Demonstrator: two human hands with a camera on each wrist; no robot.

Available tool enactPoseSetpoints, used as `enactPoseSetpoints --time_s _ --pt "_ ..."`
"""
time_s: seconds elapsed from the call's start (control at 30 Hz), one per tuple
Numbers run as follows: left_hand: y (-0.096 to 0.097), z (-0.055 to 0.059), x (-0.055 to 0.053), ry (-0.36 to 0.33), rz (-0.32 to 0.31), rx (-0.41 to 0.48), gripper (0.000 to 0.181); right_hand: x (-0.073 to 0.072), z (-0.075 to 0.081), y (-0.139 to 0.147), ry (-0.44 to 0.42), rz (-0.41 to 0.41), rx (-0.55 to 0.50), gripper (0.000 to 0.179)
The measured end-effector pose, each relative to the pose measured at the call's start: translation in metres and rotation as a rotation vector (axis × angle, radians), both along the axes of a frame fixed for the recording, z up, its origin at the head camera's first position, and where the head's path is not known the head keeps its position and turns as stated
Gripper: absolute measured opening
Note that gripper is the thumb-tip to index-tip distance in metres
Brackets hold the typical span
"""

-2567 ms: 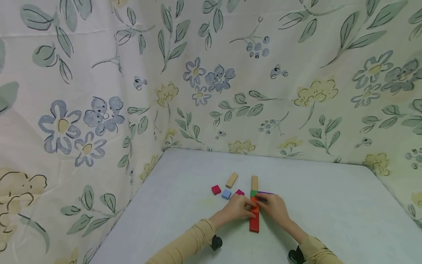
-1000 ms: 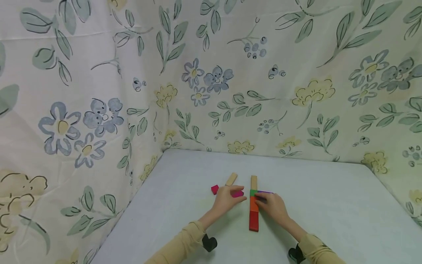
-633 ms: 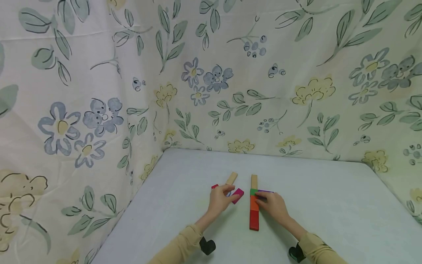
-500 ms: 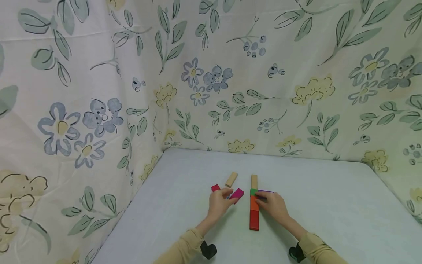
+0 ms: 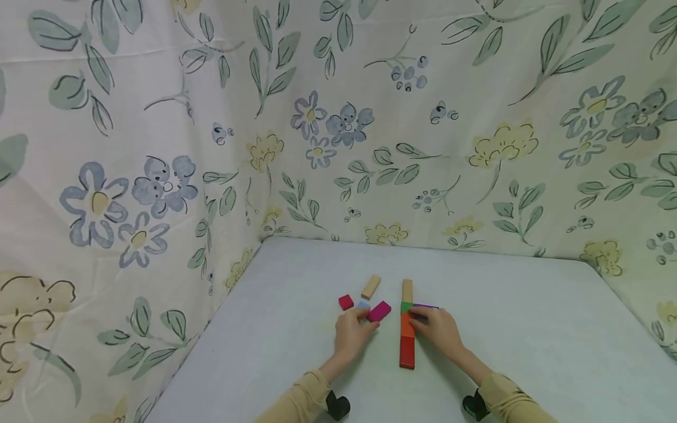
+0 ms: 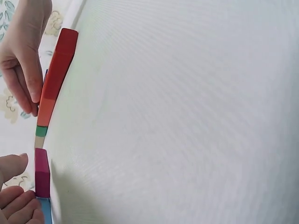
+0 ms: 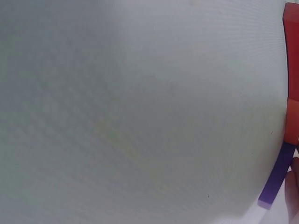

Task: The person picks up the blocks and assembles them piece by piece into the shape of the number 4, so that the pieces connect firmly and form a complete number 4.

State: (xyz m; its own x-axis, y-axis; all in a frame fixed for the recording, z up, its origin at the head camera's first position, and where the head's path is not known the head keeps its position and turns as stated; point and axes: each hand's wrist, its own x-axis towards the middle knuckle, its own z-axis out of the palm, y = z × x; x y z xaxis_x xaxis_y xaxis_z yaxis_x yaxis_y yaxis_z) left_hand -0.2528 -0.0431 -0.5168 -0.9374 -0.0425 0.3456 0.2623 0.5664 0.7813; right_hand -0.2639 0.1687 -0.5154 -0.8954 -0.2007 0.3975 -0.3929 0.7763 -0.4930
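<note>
My left hand (image 5: 350,338) is beside a magenta block (image 5: 379,311) and a light blue block (image 5: 363,305), with thumb and fingers spread apart. In the left wrist view the thumb stands off the magenta block, and the fingers lie by the blue one. My right hand (image 5: 440,333) rests its fingertips at the right side of an orange block (image 5: 408,324) in a straight row. That row runs from a red block (image 5: 407,352) through orange and green (image 5: 405,306) to a plain wooden block (image 5: 407,290). A purple block (image 7: 276,175) juts out to the right from the row, partly hidden behind my right hand.
A small crimson block (image 5: 346,302) and a plain wooden block (image 5: 371,286) lie left of the row on the white tabletop (image 5: 502,311). Floral cloth (image 5: 423,129) hangs behind and at the left. Black heart-shaped pieces (image 5: 338,405) show at both wrists.
My left hand has moved from the orange block leftward to the loose blocks and drawn back slightly. The magenta block is turned to a slant. The right hand has stayed by the row.
</note>
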Motion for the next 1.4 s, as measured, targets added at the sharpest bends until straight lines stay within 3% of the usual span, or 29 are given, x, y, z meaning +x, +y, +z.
enactPoseSetpoints --time_s 0.23,0.73,1.4 --pt "-0.003 -0.003 -0.004 -0.023 0.056 -0.019 0.029 -0.001 -0.002 0.0 0.024 -0.003 -0.007 0.022" --pt "-0.001 -0.007 -0.01 -0.061 0.008 -0.018 0.034 -0.003 -0.003 0.0 -0.002 -0.006 -0.006 0.022" --pt "-0.006 -0.003 -0.011 -0.048 -0.015 0.009 0.026 -0.003 -0.005 0.001 -0.027 -0.005 -0.016 0.024"
